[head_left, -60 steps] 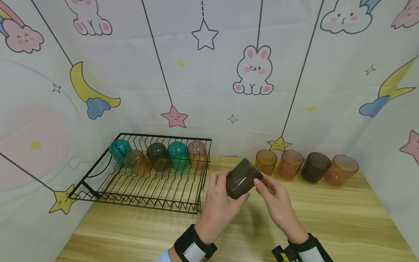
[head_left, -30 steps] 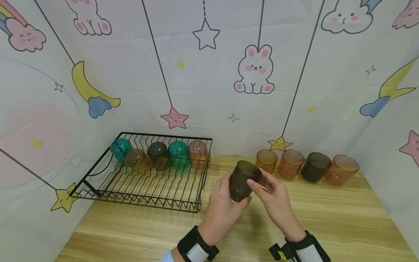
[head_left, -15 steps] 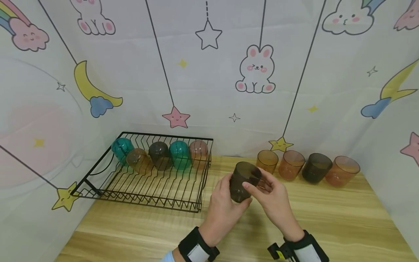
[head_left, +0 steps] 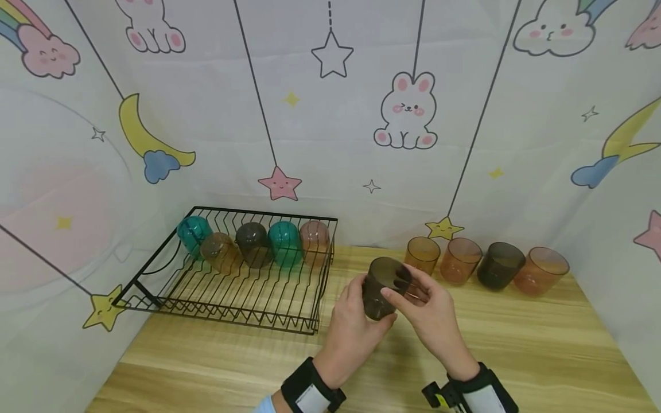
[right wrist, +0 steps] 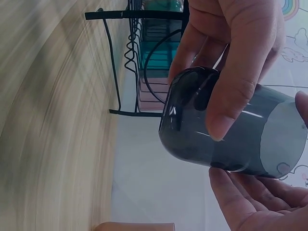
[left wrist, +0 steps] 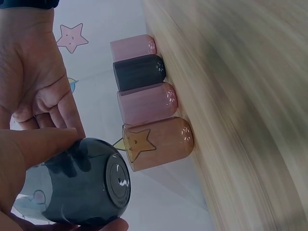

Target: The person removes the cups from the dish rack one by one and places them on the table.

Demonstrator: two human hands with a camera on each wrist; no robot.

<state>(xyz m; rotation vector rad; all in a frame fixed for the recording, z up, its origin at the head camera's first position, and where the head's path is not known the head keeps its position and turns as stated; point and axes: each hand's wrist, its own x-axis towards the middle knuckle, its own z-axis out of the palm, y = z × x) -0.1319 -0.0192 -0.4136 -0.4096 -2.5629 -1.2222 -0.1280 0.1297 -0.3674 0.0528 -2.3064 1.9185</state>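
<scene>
A dark grey see-through cup (head_left: 379,301) is held above the table between both hands, its mouth tipped up and toward the person. My left hand (head_left: 348,335) grips it low from the left, fingers behind and thumb near the base. At the rim on the right, my right hand (head_left: 436,312) pinches the wall, thumb in front and fingers on the far side. In the left wrist view the round base of the cup (left wrist: 118,180) shows. The right wrist view has the left thumb lying along the side of the cup (right wrist: 192,130).
To the left stands a black wire rack (head_left: 232,321) bearing several upside-down cups, among them a teal cup (head_left: 285,244) and a brown cup (head_left: 219,252). At the back right an amber cup (head_left: 422,256), two pinkish cups and a dark cup (head_left: 500,267) stand upright in a row.
The cup has turned from tilted on its side to more upright, its mouth now showing. Both hands keep hold of it, with the right thumb moved slightly left. The rack and row stay put.
</scene>
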